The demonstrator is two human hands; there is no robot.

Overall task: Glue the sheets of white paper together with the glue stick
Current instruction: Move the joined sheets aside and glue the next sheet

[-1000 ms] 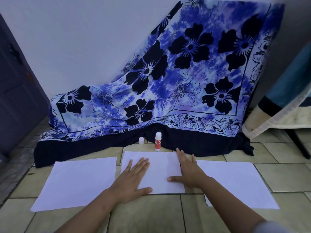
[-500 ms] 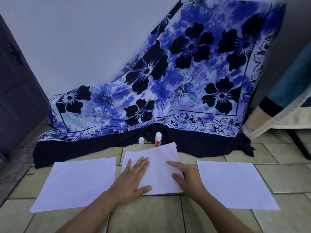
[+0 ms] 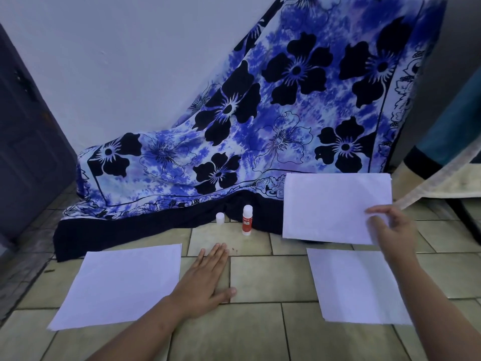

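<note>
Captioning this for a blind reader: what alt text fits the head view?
The right hand holds a white sheet off the tiled floor, near a second sheet; the left hand lies flat beside a third sheet. A glue stick and small white cap stand by a floral cloth.

The held sheet (image 3: 330,207) hides part of the right grip's (image 3: 393,230) fingers, and the bottom edge cuts off both forearms (image 3: 135,334).
</note>
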